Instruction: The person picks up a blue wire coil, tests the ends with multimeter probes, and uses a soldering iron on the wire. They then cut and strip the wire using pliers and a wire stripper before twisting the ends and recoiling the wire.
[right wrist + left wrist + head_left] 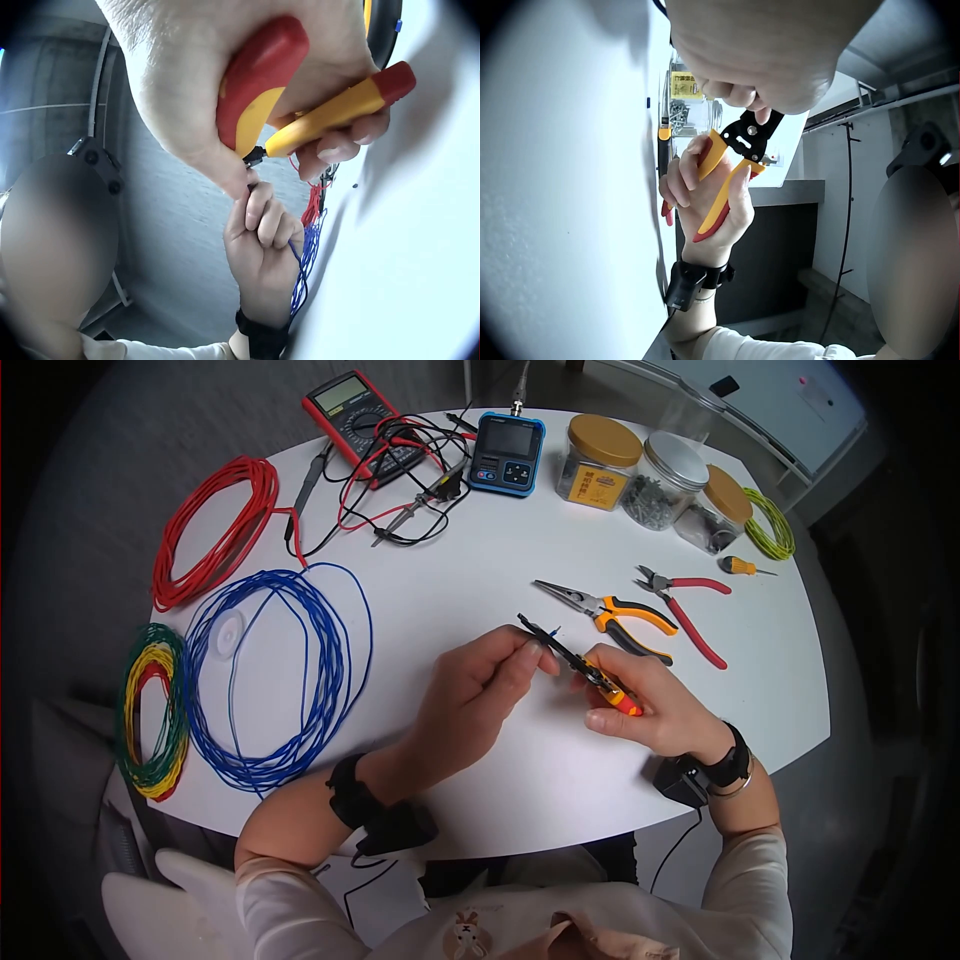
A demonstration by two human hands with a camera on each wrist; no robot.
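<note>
Closest to me, over the white table (pixel 440 560), I had the right hand (pixel 660 705) with fingers curled round the handles of the yellow-and-red pliers (pixel 590 671). The left hand (pixel 470 700) pinched beside their black head, where a blue wire end (pixel 557 632) showed; I couldn't tell exactly what its fingertips gripped. Left of them lay the blue coil (pixel 327 680). Beyond were the long-nose pliers (pixel 606 611) and cutters (pixel 657 584), then the multimeter (pixel 365 435) and lidded jars (pixel 597 470).
</note>
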